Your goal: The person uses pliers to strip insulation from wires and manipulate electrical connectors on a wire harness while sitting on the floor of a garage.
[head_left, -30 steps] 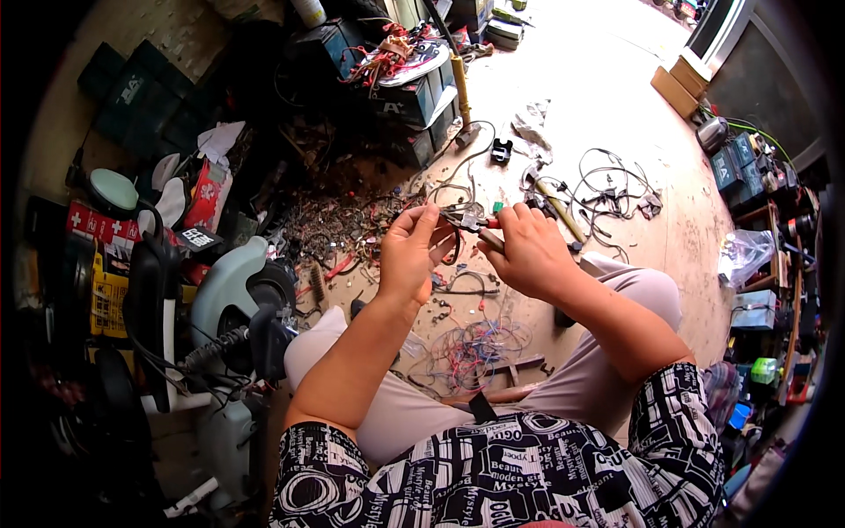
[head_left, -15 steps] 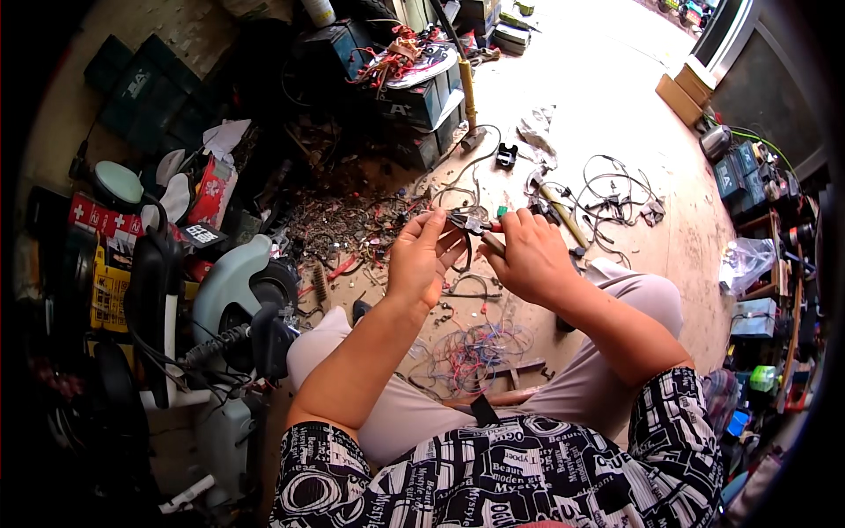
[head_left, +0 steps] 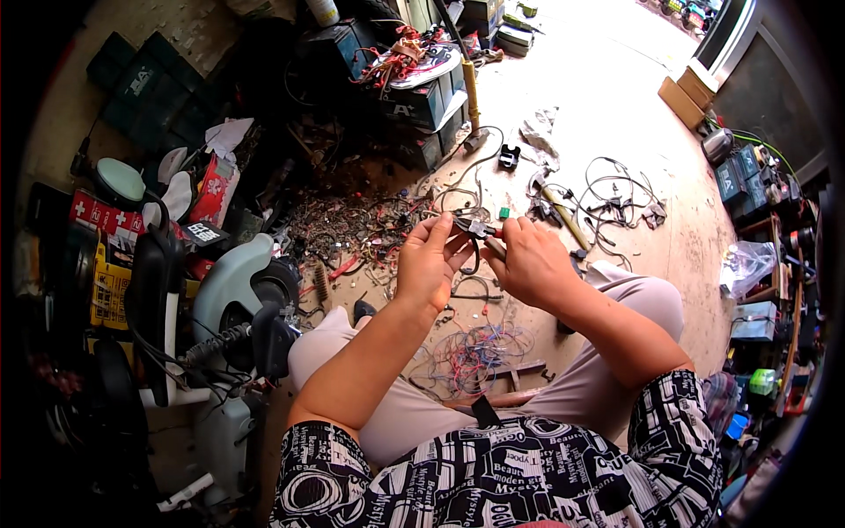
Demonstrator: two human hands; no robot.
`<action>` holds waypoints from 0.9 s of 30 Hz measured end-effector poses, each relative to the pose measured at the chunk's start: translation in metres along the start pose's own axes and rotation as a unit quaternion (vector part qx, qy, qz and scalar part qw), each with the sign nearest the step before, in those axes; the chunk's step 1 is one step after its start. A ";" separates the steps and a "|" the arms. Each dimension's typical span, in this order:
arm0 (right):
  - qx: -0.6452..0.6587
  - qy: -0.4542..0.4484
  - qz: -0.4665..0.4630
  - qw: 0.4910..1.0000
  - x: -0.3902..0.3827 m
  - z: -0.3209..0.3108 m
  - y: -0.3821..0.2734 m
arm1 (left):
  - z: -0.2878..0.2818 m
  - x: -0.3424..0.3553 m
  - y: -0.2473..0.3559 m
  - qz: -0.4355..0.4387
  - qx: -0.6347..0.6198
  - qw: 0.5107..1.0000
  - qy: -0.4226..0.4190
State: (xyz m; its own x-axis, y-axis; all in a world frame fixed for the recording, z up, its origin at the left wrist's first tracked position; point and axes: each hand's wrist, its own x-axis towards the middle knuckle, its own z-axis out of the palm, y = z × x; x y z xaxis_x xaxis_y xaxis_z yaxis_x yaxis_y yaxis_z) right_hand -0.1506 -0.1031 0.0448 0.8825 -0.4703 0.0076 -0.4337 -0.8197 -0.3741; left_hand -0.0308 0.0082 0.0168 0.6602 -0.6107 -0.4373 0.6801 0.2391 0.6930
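Note:
Above the floor between my knees, my two hands work close together. My left hand pinches a dark cable between thumb and fingers, and part of the cable hangs below the hand. The other fingers are curled loosely behind it. My right hand is wrapped round the handles of pliers. The metal head of the pliers points left, up against the cable near my left fingertips. Whether the jaws are closed on the cable is too small to tell.
Beneath my hands lies a tangle of thin coloured wires. Scrap wire bits are heaped at the left. A hammer and loose black cables lie to the right. Batteries are stacked beyond, and a grey scooter part stands at left.
My left hand has shifted slightly right, bringing it a little closer to my right hand. Both hands keep their grips on the cable and the pliers.

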 end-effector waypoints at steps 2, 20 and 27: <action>0.011 -0.003 -0.005 1.000 0.000 0.001 0.001 | 0.000 0.000 0.000 0.002 0.004 1.000 -0.003; 0.104 -0.038 0.005 0.994 0.007 0.006 -0.001 | 0.000 -0.003 -0.001 0.125 0.161 0.979 -0.017; 0.104 -0.040 -0.028 0.993 0.003 0.006 0.012 | -0.002 -0.006 0.009 0.111 0.309 0.943 -0.054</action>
State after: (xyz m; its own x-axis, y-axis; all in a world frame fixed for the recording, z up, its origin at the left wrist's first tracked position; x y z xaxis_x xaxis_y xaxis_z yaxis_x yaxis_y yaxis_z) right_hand -0.1520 -0.1118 0.0346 0.9193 -0.3919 -0.0373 -0.3441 -0.7540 -0.5596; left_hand -0.0283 0.0153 0.0241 0.7054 -0.6790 -0.2034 0.1901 -0.0952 0.9771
